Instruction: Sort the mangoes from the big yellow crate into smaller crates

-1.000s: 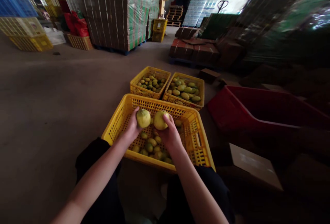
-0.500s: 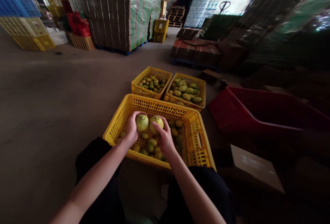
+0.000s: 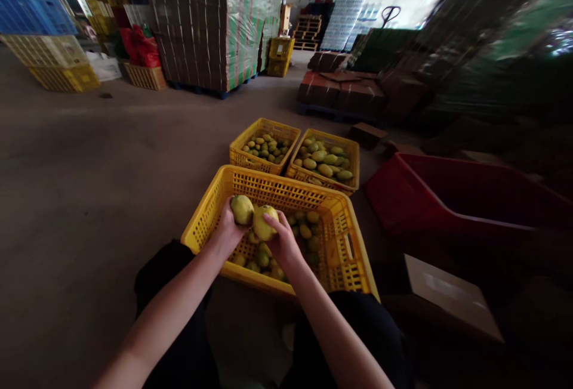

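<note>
My left hand (image 3: 229, 229) is wrapped round a rounded yellow-green fruit (image 3: 242, 209), holding it above the near yellow crate (image 3: 280, 179). Beside it, my right hand (image 3: 283, 238) grips a paler yellow fruit (image 3: 265, 223), thumb across its front. The two fruits are side by side, close together. Underneath, several smaller-looking yellow-green fruits (image 3: 263, 257) lie in the crate, partly hidden by my hands. The crate stands in front of my knees. I cannot make out the exact kind of fruit.
Two yellow crates, a left one (image 3: 234, 153) and a right one (image 3: 357, 165), hold more fruit just beyond. To the right are a red bin (image 3: 389, 192) and a cardboard box (image 3: 452, 293). A wrapped pallet stack (image 3: 188, 31) stands behind.
Both fruits have been turned in my hands, and their visible sides differ. The left fruit is a little further left and higher; the right one is slightly lower and further left.
</note>
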`<act>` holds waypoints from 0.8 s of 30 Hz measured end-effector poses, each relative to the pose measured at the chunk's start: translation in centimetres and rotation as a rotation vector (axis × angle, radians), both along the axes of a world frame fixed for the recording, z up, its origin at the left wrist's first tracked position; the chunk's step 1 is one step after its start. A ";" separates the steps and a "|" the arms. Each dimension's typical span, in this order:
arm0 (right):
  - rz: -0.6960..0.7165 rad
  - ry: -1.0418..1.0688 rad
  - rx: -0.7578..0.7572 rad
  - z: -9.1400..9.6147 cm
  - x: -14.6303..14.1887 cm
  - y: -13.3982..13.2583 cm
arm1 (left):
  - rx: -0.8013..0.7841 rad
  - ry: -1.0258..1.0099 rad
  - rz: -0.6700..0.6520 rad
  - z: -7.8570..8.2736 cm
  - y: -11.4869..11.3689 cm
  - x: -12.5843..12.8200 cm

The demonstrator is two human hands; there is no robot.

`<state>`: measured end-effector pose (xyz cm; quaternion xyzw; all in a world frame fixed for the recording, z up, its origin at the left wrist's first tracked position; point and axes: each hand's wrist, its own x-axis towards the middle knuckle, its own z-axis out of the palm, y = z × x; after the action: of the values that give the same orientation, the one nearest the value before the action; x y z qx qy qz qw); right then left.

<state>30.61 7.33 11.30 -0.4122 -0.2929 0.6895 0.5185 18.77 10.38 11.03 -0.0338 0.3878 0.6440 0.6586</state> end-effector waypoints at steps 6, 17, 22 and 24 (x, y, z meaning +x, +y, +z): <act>-0.115 0.048 -0.058 -0.6 1.1 1.6 | 0.041 -0.028 -0.017 0.4 -0.4 0.5; -0.100 0.028 -0.085 -3.4 -0.2 2.0 | -0.041 -0.079 -0.008 1.2 -0.3 0.4; -0.083 0.160 -0.167 -1.0 0.4 1.7 | 0.007 -0.073 0.031 1.7 -0.5 -0.1; -0.085 0.188 -0.200 -0.4 0.6 1.5 | 0.011 -0.062 0.020 1.9 -0.7 -0.2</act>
<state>31.23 8.79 10.89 -0.4075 -0.1548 0.7283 0.5288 18.52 9.71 12.94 -0.0540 0.3636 0.6512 0.6640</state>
